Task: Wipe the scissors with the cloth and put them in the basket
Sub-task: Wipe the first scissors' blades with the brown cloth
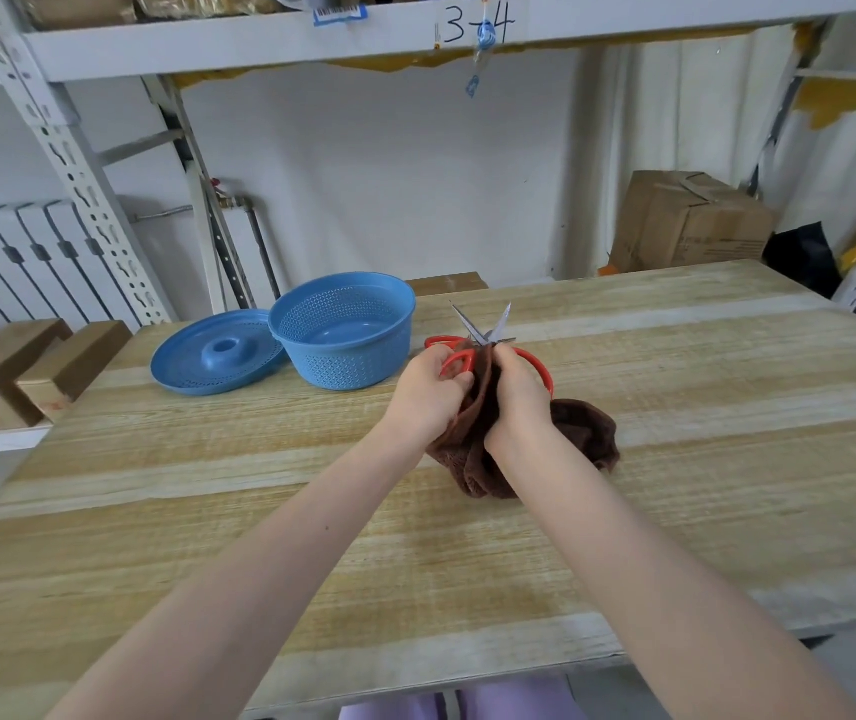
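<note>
Wiping under way, blades spread

The left hand (425,392) grips 1 red handle loop of the scissors (484,332), held above the wooden table (675,511). The right hand (516,394) pinches the brown cloth (584,433) against them near the pivot. Both blades point away, bare. Next I judge the cloth must slide up each blade, then the blades close. The blue basket (342,379) stands near on the left, its mouth unobstructed and its lid (218,356) touching it on the far-left side

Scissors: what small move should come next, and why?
Probably slide the brown cloth up along the blades: the right hand pinches it near the pivot, the left hand grips a red handle of the scissors, and both spread blades show bare. The blue basket is empty.
</note>
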A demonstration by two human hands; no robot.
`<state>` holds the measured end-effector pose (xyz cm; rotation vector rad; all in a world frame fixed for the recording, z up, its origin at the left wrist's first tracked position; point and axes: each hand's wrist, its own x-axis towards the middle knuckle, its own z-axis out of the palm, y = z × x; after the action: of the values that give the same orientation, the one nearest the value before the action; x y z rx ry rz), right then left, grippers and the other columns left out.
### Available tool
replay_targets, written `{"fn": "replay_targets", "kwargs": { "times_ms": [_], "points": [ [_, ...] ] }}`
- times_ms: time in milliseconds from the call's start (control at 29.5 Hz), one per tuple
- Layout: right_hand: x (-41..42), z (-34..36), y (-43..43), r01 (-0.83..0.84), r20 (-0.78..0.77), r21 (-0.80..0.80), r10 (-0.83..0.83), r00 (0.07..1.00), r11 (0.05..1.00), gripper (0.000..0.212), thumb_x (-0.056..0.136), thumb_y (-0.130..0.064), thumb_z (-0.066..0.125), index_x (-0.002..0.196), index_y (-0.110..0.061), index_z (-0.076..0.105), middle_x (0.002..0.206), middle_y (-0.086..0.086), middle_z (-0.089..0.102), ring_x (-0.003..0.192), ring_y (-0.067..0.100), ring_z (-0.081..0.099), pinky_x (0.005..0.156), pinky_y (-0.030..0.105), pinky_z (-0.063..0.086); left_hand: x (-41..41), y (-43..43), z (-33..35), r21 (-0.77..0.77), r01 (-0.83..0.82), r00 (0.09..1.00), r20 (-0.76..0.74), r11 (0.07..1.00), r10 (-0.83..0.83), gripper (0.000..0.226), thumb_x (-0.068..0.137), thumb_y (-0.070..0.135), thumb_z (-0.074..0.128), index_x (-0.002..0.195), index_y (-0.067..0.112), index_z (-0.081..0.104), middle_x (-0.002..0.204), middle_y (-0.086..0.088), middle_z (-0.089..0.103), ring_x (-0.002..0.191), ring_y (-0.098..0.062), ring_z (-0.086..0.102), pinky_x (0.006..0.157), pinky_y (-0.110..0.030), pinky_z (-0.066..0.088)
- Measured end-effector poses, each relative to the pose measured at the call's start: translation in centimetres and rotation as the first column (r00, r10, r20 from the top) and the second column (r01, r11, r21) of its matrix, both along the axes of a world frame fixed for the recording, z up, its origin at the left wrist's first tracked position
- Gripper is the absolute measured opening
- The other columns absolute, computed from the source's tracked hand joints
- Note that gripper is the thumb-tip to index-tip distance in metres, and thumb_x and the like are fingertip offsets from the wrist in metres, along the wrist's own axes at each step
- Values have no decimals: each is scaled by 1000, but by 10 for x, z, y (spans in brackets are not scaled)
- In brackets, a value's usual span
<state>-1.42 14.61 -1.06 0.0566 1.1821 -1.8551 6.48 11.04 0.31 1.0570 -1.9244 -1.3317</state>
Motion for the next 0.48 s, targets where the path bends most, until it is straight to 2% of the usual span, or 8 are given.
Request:
{"fn": "replay_targets", "kwargs": {
  "times_ms": [34, 102, 170, 271, 305, 339, 407, 475],
  "points": [
    [-4, -4, 3, 15, -7, 28, -15, 1000, 999, 17, 84, -15, 66, 95, -4, 71, 99, 15, 74, 87, 30, 72, 80, 42, 59, 2, -3, 2, 6, -15, 1000, -11, 1000, 15, 10, 95, 5, 50, 102, 8, 57, 91, -11, 63, 78, -20, 58, 77, -39, 50],
    [-17, -15, 12, 44, 15, 49, -45, 999, 998, 18, 88, -16, 64, 101, -5, 69, 102, 14, 73, 87, 29, 70, 72, 37, 58, 10, -16, 12, 103, -48, 992, -107, 994, 59, 10, 95, 2, 48, 93, 11, 52, 75, -9, 56, 60, -18, 51, 61, -33, 45],
    [-35, -17, 18, 123, 33, 33, -124, 992, 992, 17, 94, -22, 59, 104, -10, 68, 107, 11, 71, 91, 27, 68, 75, 36, 55, 25, -32, 20, 207, -104, 978, -156, 973, 137, 14, 91, 1, 50, 82, 11, 51, 61, -7, 50, 45, -16, 43, 48, -25, 38],
    [-57, 2, 17, 310, -149, -61, -316, 937, 949, 17, 100, -26, 51, 89, -27, 64, 105, 0, 68, 96, 21, 64, 86, 34, 53, 52, -45, 26, 287, -238, 963, -53, 928, 263, 6, 81, 12, 54, 77, 9, 56, 54, -5, 50, 36, -15, 37, 41, -19, 31],
    [-59, 7, 15, 299, -206, -86, -311, 928, 950, 18, 101, -27, 49, 90, -27, 64, 105, -1, 68, 97, 21, 64, 87, 33, 52, 60, -49, 26, 281, -242, 968, 8, 929, 250, 9, 80, 15, 54, 78, 8, 58, 55, -6, 50, 35, -15, 37, 40, -18, 31],
    [-59, 6, 10, 210, -289, -98, -230, 929, 973, 20, 102, -25, 47, 93, -25, 65, 107, 2, 68, 100, 23, 65, 88, 34, 52, 65, -53, 25, 273, -220, 976, 55, 937, 213, 11, 81, 17, 54, 79, 8, 58, 56, -6, 50, 36, -15, 36, 39, -18, 31],
    [-43, -2, 1, -155, -510, -24, 121, 852, 988, 25, 104, -18, 43, 97, -15, 67, 111, 15, 69, 107, 33, 64, 96, 42, 51, 75, -55, 29, 228, -107, 991, 103, 968, 85, 12, 83, 15, 53, 79, 5, 59, 57, -9, 48, 38, -15, 36, 39, -20, 30],
    [-24, -12, 2, -326, -588, 51, 293, 754, 944, 23, 101, -17, 49, 99, -6, 69, 104, 20, 69, 94, 33, 65, 89, 41, 52, 74, -50, 29, 174, -2, 993, 118, 985, -19, 12, 84, 12, 54, 76, 5, 59, 58, -11, 49, 42, -17, 38, 40, -21, 31]
  ]
}}
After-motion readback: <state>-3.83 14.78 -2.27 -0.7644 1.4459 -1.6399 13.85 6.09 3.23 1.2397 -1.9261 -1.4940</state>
